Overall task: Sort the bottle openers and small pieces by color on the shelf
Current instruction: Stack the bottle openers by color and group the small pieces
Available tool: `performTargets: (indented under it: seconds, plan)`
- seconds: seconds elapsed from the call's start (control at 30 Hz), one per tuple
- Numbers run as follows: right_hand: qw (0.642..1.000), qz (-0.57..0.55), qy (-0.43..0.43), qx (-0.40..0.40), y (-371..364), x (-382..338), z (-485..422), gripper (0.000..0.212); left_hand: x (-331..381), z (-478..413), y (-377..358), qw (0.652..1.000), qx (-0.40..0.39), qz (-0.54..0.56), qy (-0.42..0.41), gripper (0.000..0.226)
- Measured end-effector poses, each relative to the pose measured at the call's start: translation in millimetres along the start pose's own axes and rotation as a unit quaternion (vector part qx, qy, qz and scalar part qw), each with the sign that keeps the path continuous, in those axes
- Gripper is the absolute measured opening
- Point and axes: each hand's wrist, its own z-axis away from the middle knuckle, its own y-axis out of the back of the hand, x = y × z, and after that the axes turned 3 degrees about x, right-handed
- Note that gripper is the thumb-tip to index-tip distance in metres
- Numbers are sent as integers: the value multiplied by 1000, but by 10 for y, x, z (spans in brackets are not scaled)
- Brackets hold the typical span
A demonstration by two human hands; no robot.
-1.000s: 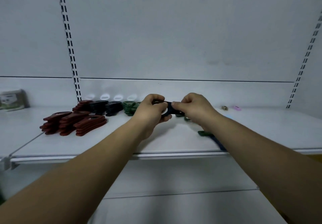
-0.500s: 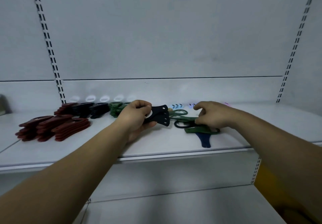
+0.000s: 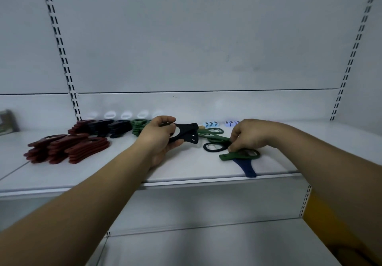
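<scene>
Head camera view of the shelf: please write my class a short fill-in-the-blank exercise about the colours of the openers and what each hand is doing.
1. The stacked openers in the left hand's grip are ___.
2. The right hand pinches the front opener, which is ___.
3. The piles at the left end of the shelf are ___.
4. The edge opener lying beneath the front opener is ___.

Missing words: black; green; red; blue.
</scene>
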Motion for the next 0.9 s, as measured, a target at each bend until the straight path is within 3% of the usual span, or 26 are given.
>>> performTargets:
  seconds: [0.13,0.23,0.4,0.53,0.6,0.7,0.8,0.9]
  plan:
    - [999,-40,-23,-28,-19,-7,-77,28,-5,15,18,1000,1,-8,-4,19]
    - [996,-61,-41,-44,-24,2,-121,17,-16,9,30,1000,6,-13,-2,17]
    - [992,-124,26,-11,-35,51,-90,10,-16,13,32,1000,12,-21,-4,19]
    - [946,-309,91,35,-8,-46,-8,10,-6,30,13,999,6,-34,-4,21]
    - [930,-349,100,55,-71,-188,-6,12,25,66,-23,999,-6,-33,7,21]
    - [933,-330,106,99,-238,-429,-53,10,34,101,-38,998,-41,-46,14,22]
    - [948,-236,125,175,-307,-563,-58,6,6,118,0,995,-59,-78,-14,7]
    - [959,-108,203,165,-333,-588,10,37,32,112,45,997,-35,-63,-18,18]
